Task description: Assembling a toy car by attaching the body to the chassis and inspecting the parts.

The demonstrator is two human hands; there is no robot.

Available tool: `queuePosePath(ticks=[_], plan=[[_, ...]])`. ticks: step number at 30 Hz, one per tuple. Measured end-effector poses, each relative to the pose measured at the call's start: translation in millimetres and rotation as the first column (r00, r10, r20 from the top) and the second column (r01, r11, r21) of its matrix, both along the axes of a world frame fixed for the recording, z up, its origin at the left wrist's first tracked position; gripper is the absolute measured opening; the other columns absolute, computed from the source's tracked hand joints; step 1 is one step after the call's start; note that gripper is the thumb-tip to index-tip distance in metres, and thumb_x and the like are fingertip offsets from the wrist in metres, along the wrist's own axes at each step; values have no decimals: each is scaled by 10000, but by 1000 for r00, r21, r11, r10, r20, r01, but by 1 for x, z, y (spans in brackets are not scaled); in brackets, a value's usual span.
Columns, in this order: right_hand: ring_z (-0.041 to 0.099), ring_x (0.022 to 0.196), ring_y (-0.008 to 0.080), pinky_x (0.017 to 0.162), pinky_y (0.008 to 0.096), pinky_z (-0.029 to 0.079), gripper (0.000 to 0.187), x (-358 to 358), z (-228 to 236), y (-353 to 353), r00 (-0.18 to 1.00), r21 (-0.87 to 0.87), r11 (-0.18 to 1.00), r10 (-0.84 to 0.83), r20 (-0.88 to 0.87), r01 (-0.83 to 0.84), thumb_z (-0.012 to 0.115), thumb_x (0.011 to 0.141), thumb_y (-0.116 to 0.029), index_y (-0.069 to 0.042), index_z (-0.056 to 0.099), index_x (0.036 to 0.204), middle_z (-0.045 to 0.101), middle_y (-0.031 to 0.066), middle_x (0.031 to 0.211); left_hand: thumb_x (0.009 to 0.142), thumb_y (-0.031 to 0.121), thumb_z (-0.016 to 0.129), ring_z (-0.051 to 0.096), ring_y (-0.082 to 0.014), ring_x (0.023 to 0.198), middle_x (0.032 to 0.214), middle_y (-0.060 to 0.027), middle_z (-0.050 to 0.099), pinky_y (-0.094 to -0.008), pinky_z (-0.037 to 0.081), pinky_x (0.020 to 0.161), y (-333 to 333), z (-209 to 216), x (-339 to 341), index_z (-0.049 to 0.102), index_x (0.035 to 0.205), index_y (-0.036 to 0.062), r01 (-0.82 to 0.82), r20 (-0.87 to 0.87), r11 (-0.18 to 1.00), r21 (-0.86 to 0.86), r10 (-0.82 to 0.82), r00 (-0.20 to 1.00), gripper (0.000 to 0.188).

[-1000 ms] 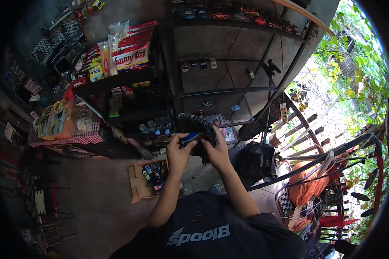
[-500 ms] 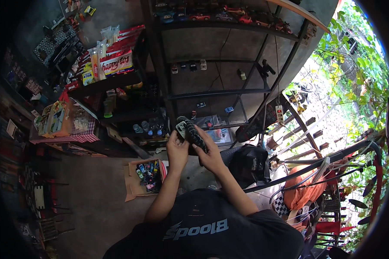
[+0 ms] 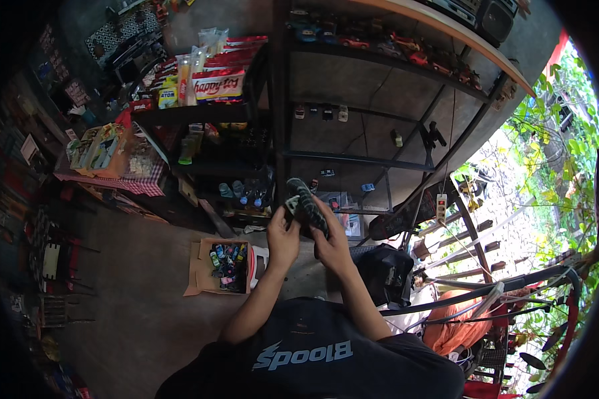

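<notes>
My left hand (image 3: 283, 241) is closed around a small pale toy car (image 3: 291, 203), held up in front of the shelves. Pressed against the car is a dark cloth-like piece with a light line pattern (image 3: 307, 203). My right hand (image 3: 333, 246) grips it from the other side, fingers mostly hidden behind it. Below and left of my hands, an open cardboard box (image 3: 205, 271) on the floor holds several toy cars (image 3: 227, 261) in mixed colours.
A black metal shelf rack (image 3: 359, 158) ahead carries rows of toy cars. Snack bags (image 3: 216, 86) fill a shelf at left, beside a table with a red checked cloth (image 3: 136, 185). A black bag (image 3: 385, 272) and an orange bundle (image 3: 456, 319) stand at right.
The view has swung left, so the shelves and box sit differently in it. Both hands still hold the toy car and dark patterned cloth, which are turned slightly more upright.
</notes>
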State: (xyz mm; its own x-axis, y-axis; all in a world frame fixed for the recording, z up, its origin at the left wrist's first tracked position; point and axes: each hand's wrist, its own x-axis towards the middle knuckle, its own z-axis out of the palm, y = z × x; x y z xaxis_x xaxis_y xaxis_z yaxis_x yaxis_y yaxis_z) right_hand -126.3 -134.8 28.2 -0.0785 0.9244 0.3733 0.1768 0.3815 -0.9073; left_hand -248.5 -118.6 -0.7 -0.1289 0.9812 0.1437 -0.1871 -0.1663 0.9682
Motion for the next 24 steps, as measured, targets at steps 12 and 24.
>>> queuePosePath(ticks=[12, 24], plan=[[450, 1337, 274, 1125, 356, 300, 513, -40, 10, 1, 996, 44, 999, 25, 83, -29, 518, 873, 51, 15, 459, 1381, 508, 170, 1400, 787, -86, 595, 618, -201, 1072, 1115, -154, 641, -331, 473, 919, -14, -7, -42, 568, 1188, -49, -3, -354, 995, 99, 38, 934, 403], [401, 1366, 230, 1138, 353, 282, 522, -81, -27, -27, 949, -188, 981, -110, -294, 55, 530, 936, -14, 24, 394, 1439, 452, 150, 1460, 941, -64, 540, 568, -161, 1119, 1196, -118, 590, -283, 441, 981, -19, 8, -66, 368, 1397, -29, 27, 87, 996, 85, -35, 996, 489]])
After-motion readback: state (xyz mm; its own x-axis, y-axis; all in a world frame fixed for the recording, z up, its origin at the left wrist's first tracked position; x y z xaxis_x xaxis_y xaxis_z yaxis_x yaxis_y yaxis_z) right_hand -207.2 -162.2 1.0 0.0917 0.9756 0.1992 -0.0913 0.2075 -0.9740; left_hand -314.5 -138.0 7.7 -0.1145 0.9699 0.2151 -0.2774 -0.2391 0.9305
